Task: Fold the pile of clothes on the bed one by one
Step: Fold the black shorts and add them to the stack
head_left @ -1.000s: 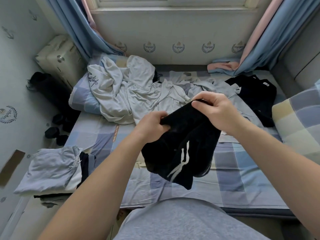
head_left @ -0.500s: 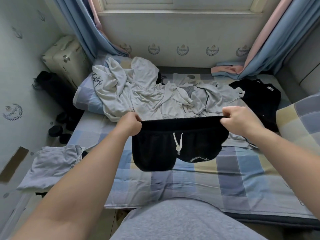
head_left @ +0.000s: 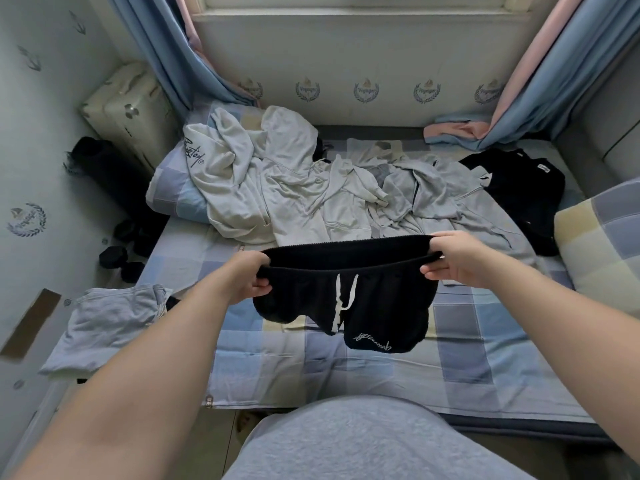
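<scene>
**A:** What is nearest?

**B:** 2 bare forearms reach out over a grey-clad front. The left hand and the right hand each hold 1 end of the waistband of the black shorts. Each grip is clenched on the fabric, fingers curled round the band.

**A:** And where are the shorts?

**B:** They are held up over the checked bed. The waistband is stretched between the hands and the legs hang down. A white drawstring dangles at the middle, and 1 leg hem carries white script.

**A:** What lies around them?

**B:** A folded grey garment sits at the bed's near left corner. Farther back, the pile of pale clothes sprawls unfolded across the bed, partly over a checked pillow on the left. A black top lies just right of the pile, with a 2nd pillow at the right edge. Beyond, blue and pink curtains hang on both sides below the window.
</scene>
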The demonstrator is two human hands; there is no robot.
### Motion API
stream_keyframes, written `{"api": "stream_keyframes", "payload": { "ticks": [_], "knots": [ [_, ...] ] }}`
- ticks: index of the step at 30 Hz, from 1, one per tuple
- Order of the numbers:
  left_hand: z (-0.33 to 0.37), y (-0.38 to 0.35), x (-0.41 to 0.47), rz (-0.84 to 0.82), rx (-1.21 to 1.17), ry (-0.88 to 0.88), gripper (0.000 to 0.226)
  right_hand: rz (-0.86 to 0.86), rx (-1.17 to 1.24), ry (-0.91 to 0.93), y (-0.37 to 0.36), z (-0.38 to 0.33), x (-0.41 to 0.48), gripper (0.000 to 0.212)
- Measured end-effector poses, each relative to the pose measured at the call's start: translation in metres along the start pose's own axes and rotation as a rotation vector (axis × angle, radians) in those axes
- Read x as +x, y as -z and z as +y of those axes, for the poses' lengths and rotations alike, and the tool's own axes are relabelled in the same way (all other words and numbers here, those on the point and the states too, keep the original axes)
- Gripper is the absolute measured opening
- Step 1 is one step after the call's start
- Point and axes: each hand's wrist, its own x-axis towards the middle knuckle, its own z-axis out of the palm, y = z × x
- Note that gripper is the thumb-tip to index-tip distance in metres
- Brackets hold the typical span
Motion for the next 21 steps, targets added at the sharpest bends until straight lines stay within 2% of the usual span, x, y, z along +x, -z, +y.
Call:
{"api": "stream_keyframes", "payload": {
  "ticks": [3, 6, 8, 10, 12, 14, 17, 19, 21],
  "knots": [
    [-0.003, 0.012, -0.002, -0.218, -0.190, 0.045, 0.015, -0.111, 0.087, 0.026, 0.005, 0.000, -0.002, 0.011],
    [0.000, 0.017, -0.004, -0.366, -0.189, -0.052, 0.025, -0.229, 0.104, 0.082, 0.010, 0.003, -0.002, 0.039],
    [0.002, 0.020, -0.004, -0.427, -0.132, -0.160, 0.034, -0.278, 0.018, 0.130, 0.014, 0.006, -0.003, 0.049],
    [0.002, 0.019, 0.000, -0.352, -0.002, -0.275, 0.038, -0.210, -0.232, 0.220, 0.013, 0.008, -0.004, 0.047],
    [0.004, 0.015, 0.002, -0.123, 0.217, -0.429, 0.032, -0.060, -0.433, 0.321, 0.011, 0.008, -0.002, 0.035],
    [0.004, 0.011, 0.005, 0.065, 0.330, -0.560, 0.022, 0.051, -0.479, 0.400, 0.009, 0.008, 0.000, 0.021],
    [0.004, 0.008, 0.003, 0.134, 0.459, -0.681, 0.011, 0.207, -0.682, 0.532, 0.012, 0.009, 0.005, 0.006],
    [0.000, 0.009, 0.003, 0.174, 0.601, -0.729, 0.005, 0.301, -0.827, 0.579, 0.011, 0.014, 0.005, 0.011],
    [-0.006, 0.009, 0.001, 0.194, 0.681, -0.743, 0.013, 0.298, -0.844, 0.564, 0.008, 0.021, 0.001, 0.014]
  ]
}}
